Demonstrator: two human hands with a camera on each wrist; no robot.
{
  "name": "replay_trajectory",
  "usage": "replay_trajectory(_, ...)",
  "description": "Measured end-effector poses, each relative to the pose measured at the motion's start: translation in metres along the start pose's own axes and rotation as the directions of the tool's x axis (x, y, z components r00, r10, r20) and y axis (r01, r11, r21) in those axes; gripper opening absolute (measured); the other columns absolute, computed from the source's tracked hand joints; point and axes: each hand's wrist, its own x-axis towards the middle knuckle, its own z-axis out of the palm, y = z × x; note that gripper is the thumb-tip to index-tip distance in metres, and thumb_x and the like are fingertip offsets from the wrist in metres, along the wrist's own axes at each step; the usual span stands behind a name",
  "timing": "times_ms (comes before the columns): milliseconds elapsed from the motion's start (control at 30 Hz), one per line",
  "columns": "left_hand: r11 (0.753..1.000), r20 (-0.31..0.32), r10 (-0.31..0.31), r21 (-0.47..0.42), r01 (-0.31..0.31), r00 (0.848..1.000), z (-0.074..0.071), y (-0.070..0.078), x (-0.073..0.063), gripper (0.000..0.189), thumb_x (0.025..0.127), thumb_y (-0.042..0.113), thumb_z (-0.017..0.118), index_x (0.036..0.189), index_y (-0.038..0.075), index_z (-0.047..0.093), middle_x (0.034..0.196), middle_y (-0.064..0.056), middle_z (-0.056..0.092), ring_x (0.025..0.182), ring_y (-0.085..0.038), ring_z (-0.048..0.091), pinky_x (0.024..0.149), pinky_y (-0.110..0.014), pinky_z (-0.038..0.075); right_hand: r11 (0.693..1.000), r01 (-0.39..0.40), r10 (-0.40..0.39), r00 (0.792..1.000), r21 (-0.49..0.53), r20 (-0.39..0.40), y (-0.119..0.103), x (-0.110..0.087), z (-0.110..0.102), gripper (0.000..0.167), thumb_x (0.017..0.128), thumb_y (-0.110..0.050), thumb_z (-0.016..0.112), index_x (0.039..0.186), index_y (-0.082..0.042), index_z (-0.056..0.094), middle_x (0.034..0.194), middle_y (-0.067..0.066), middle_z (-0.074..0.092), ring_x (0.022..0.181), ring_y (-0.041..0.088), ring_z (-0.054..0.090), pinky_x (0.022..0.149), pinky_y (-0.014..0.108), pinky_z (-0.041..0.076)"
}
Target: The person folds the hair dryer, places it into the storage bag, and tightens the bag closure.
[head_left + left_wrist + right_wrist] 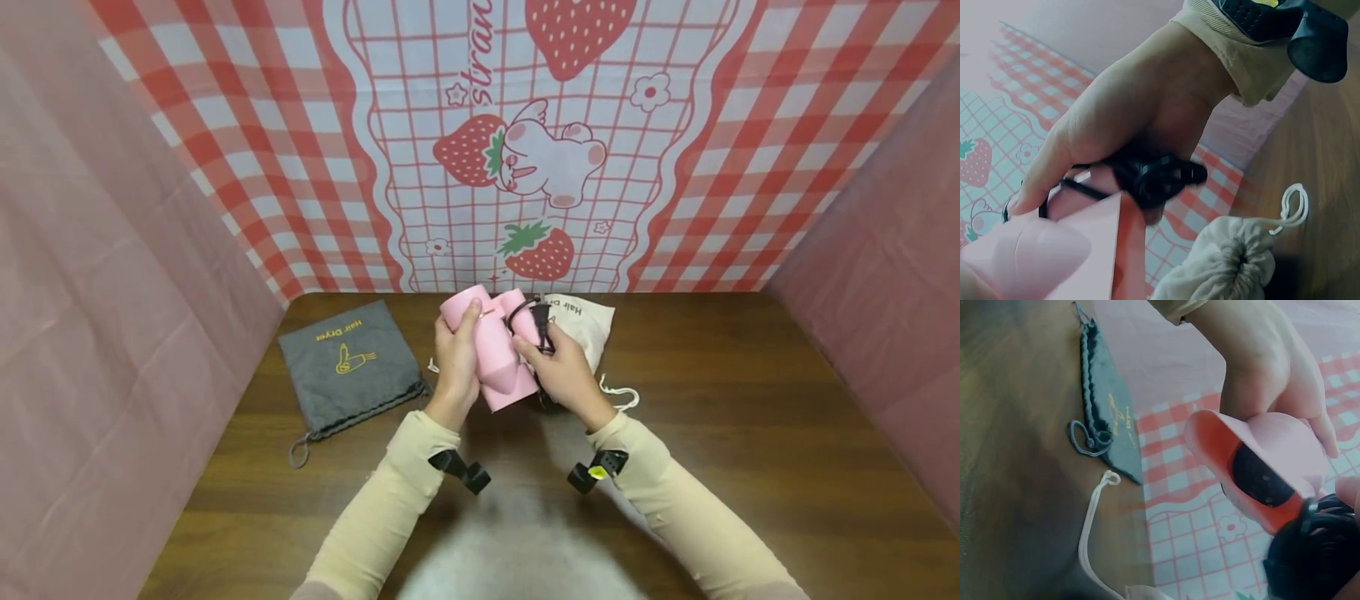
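A pink hair dryer (495, 354) is held up over the table between both hands. My left hand (456, 354) grips its barrel, thumb along the top. On the other side, my right hand (564, 367) holds the handle (523, 317) together with the black power cord (1313, 556), which is bundled in coils. A black plug (541, 315) shows just above the right fingers. In the right wrist view the wide nozzle (1213, 440) faces the camera, dark inside. The palm side of the right hand is mostly hidden.
A flat grey drawstring pouch (352, 367) printed "Hair Dryer" lies on the left of the wooden table (750, 417). Behind the right hand is a white drawstring pouch (592, 321), partly covered, its cord (622, 392) trailing right. A strawberry-print cloth (525, 167) hangs at the back.
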Motion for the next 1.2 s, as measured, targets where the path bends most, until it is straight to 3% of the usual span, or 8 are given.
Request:
replay_trajectory(300, 0.981, 0.124, -0.073, 0.188, 0.049, 0.990, -0.016, 0.000, 0.003, 0.053, 0.095, 0.031, 0.059, 0.136, 0.005, 0.039, 0.124, -0.012, 0.054, 0.099, -0.015, 0.057, 0.086, -0.029, 0.048, 0.999, 0.031, -0.033, 0.996, -0.025, -0.082, 0.005, -0.006, 0.002, 0.024, 0.089, -0.024, 0.071, 0.095, -0.002, 0.065, 0.082, 0.013, 0.066, 0.072, 0.018, 0.055, 0.065, 0.027, 0.046)
replay_trajectory(633, 0.916, 0.259, -0.148, 0.400, 0.033, 0.955, -0.043, 0.003, 0.012, 0.055, 0.100, 0.031, 0.051, 0.142, -0.002, 0.038, 0.126, -0.021, 0.054, 0.103, -0.024, 0.059, 0.091, -0.039, 0.051, 0.999, -0.016, 0.020, 0.996, 0.039, -0.086, 0.010, -0.008, -0.001, 0.023, 0.089, -0.023, 0.071, 0.085, -0.002, 0.063, 0.071, 0.007, 0.057, 0.064, 0.014, 0.049, 0.057, 0.023, 0.043)
replay_trajectory(767, 0.870, 0.283, -0.184, 0.493, 0.022, 0.941, -0.054, 0.007, 0.015, 0.055, 0.101, 0.031, 0.050, 0.142, -0.004, 0.040, 0.127, -0.028, 0.057, 0.109, -0.035, 0.063, 0.097, -0.046, 0.051, 0.998, -0.032, 0.036, 0.997, 0.045, -0.072, 0.012, -0.009, -0.001, 0.024, 0.089, -0.024, 0.070, 0.086, -0.001, 0.064, 0.073, 0.008, 0.060, 0.064, 0.012, 0.051, 0.057, 0.022, 0.044)
replay_trajectory(967, 0.790, 0.354, -0.263, 0.612, -0.010, 0.898, -0.072, 0.016, 0.023, 0.050, 0.101, 0.029, 0.051, 0.138, -0.004, 0.046, 0.137, -0.026, 0.054, 0.123, -0.043, 0.056, 0.101, -0.049, 0.048, 0.998, -0.051, 0.054, 0.996, 0.040, -0.075, 0.013, -0.009, -0.006, 0.025, 0.088, -0.025, 0.071, 0.086, -0.001, 0.064, 0.074, 0.010, 0.061, 0.063, 0.013, 0.051, 0.056, 0.023, 0.045)
replay_trajectory(1200, 0.674, 0.326, -0.287, 0.737, -0.052, 0.901, -0.102, 0.020, 0.038, 0.042, 0.098, 0.025, 0.056, 0.129, -0.003, 0.055, 0.129, -0.025, 0.059, 0.113, -0.035, 0.062, 0.093, -0.044, 0.052, 0.998, -0.061, 0.063, 0.995, 0.026, -0.074, 0.014, -0.010, -0.009, 0.026, 0.088, -0.026, 0.071, 0.082, -0.002, 0.063, 0.070, 0.007, 0.058, 0.061, 0.013, 0.050, 0.054, 0.024, 0.044)
